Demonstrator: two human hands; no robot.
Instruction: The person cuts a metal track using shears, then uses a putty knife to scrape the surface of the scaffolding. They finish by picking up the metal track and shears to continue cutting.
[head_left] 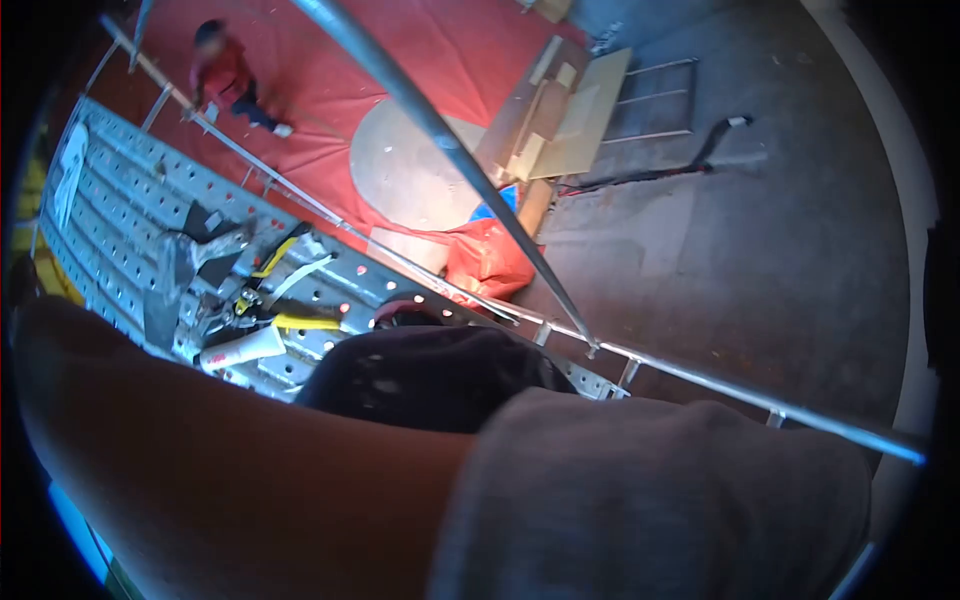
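Note:
A bare forearm [230,450] with a grey sleeve [650,490] crosses the foreground from the right, apparently my right arm. Its hand lies in deep shade at the far left edge, and the fingers cannot be made out. My left hand is out of sight. Beyond the forearm, a perforated metal scaffold deck [130,165] carries a white tube [243,348] with red print. Beside the tube lies a tool with a yellow handle [308,322]. Further left are a grey, dusty tool [175,265] and a dark flat piece [212,235]. None of these touches a visible finger.
Dark cloth [410,375], perhaps my trouser leg, covers part of the deck. A metal rail [700,375] runs along its edge, and a diagonal pole [430,120] crosses the view. Far below, a person in red [225,75] is on red sheeting [310,60], near boards [585,115].

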